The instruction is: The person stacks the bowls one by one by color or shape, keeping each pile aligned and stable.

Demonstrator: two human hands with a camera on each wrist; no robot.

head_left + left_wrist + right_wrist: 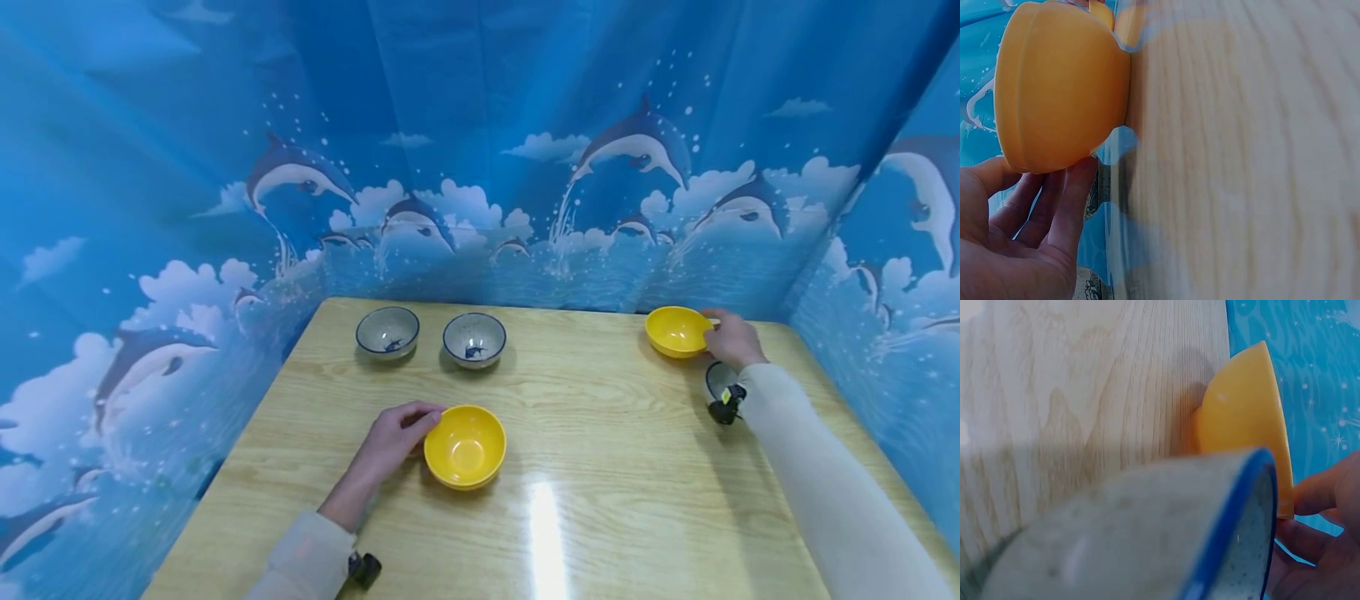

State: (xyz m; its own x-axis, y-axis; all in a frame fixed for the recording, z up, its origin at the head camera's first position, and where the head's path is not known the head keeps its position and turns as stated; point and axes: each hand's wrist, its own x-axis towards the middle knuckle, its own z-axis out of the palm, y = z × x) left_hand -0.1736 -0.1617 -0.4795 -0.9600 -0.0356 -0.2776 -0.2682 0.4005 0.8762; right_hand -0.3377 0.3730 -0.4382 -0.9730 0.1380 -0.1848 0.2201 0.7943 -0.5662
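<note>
My left hand [392, 440] holds the rim of a yellow bowl [465, 448] at its left side, thumb on the edge and fingers against the outer wall. A second edge shows just under that rim, so two bowls may be nested. At the back right, my right hand [733, 340] pinches the right rim of another yellow bowl [676, 332]. Both yellow bowls are upright. Below my right wrist stands a grey speckled bowl [1129, 531] with a blue rim, partly hidden by the sleeve in the head view.
Two grey bowls with blue rims, one at the far left [387, 333] and one beside it [475, 341], stand near the back edge of the wooden table [600, 467]. A blue dolphin-print curtain [480, 167] hangs behind the table and along its sides.
</note>
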